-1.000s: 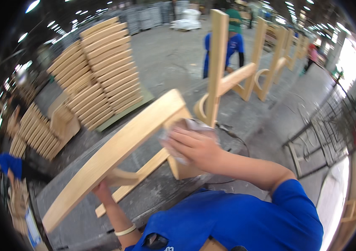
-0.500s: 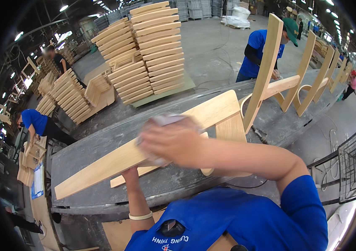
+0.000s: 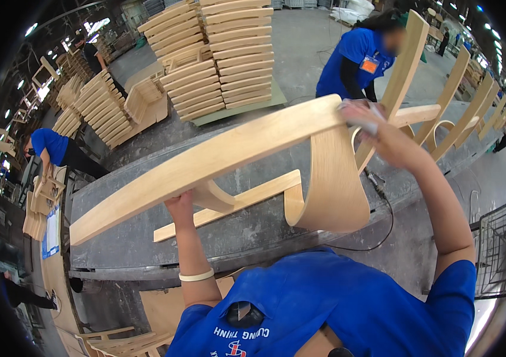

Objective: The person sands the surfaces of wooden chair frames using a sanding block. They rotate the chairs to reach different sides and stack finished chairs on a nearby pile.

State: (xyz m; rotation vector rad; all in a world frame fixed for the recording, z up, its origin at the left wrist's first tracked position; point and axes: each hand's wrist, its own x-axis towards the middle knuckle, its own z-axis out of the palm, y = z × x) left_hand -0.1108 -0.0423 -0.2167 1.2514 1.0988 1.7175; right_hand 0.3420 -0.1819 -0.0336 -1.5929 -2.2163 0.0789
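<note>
A pale wooden chair frame (image 3: 223, 146), with a long, slightly curved rail and a bent plywood piece (image 3: 339, 184) below it, lies tilted over the grey workbench (image 3: 253, 235). My left hand (image 3: 180, 205) grips it from beneath, near a curved brace (image 3: 214, 196); part of its fingers is hidden behind the wood. At the rail's far right end is my right hand (image 3: 378, 128), closed on a pale, thin folded sheet (image 3: 365, 118), sandpaper or cloth; I cannot tell which. The sheet is against the rail's end. A second, narrower rail (image 3: 247, 199) of the frame sits lower, along the bench.
Similar wooden frames (image 3: 405, 65) stand along the bench to the right. Across it, a co-worker in blue (image 3: 348, 65) leans in. Stacked wooden parts (image 3: 241, 65) rise beyond the bench. A cable (image 3: 391, 220) hangs off the near edge, beside a wire basket (image 3: 503, 250).
My right hand has swept with the sheet from the rail's middle to its right end. The frame's right end has lifted and turned, showing more of the bent piece. The co-worker has straightened somewhat.
</note>
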